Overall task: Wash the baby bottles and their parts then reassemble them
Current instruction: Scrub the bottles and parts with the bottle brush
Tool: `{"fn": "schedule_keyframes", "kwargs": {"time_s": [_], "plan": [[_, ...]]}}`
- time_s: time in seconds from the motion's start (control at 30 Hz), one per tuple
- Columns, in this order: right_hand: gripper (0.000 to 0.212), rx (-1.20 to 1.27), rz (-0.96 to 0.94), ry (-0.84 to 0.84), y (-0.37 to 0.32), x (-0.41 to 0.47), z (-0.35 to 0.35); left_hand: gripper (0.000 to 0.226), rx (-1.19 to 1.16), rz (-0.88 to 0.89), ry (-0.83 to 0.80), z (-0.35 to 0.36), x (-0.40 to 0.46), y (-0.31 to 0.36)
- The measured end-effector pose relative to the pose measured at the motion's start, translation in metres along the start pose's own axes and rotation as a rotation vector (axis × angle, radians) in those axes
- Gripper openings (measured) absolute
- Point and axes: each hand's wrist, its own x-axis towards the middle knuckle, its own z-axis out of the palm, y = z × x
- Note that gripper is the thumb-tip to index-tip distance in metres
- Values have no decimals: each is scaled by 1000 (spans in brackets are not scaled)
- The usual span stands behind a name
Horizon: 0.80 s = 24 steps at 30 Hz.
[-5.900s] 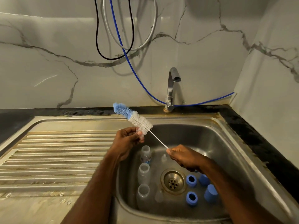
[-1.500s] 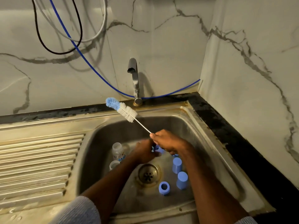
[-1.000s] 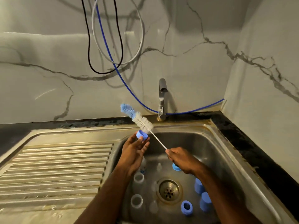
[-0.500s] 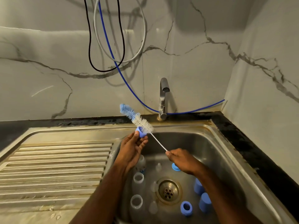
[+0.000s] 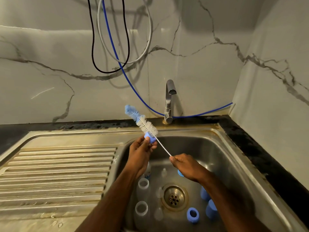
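Observation:
My left hand [image 5: 140, 154] pinches a blue bottle ring [image 5: 150, 137] above the sink's left rim. The bottle brush [image 5: 143, 123], white bristles with a blue tip, passes through or against that ring. My right hand [image 5: 185, 166] grips the brush's thin wire handle lower down. Three clear bottles lie in the basin: two with open mouths [image 5: 143, 183] [image 5: 141, 208], and a third partly hidden under my left hand. Clear teats [image 5: 163, 172] lie near the drain. A blue ring [image 5: 193, 214] and blue caps [image 5: 211, 209] sit at the basin's right.
The steel sink [image 5: 222, 158] has a drain [image 5: 173, 196] at its middle and a ribbed draining board [image 5: 56, 171] to the left. A tap [image 5: 169, 101] stands behind, with no water running. Blue, black and grey hoses [image 5: 123, 67] hang on the marble wall.
My left hand reached down into the basin, came up with a blue ring and brought it to the brush bristles. In the last half second the ring moved slightly along the brush.

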Motion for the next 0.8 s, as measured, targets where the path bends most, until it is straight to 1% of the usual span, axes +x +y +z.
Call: {"fn": "schedule_keyframes", "kwargs": {"time_s": [0.07, 0.1, 0.2, 0.3, 0.4, 0.5, 0.6, 0.67, 0.73, 0.8], "plan": [[50, 21, -18, -35, 0, 0, -1, 33, -154, -80, 53, 0, 4, 3], [50, 17, -35, -50, 0, 0, -1, 38, -174, -120, 65, 0, 5, 5], [49, -32, -75, -41, -2, 0, 1, 54, -103, -212, 51, -3, 5, 7], [51, -62, -56, 57, -1, 1, 1, 56, -54, -227, 21, -4, 5, 7], [52, -70, -45, 47, 1, 0, -2, 51, 10, -167, -28, -5, 4, 7], [50, -42, -82, 1, 1, -2, -1, 44, -58, -115, -39, -8, 5, 8], [51, -56, -55, 38, -2, -1, 1, 44, -31, -88, -84, -8, 4, 10], [53, -79, -5, 59, -3, 0, -1, 39, 6, 8, -105, -8, 4, 9], [54, -73, 7, 44, -1, 0, -4, 38, 0, 91, -66, -7, 5, 8], [54, -55, -9, 8, -2, -1, -5, 32, -38, 122, -2, -6, 6, 5]]}}
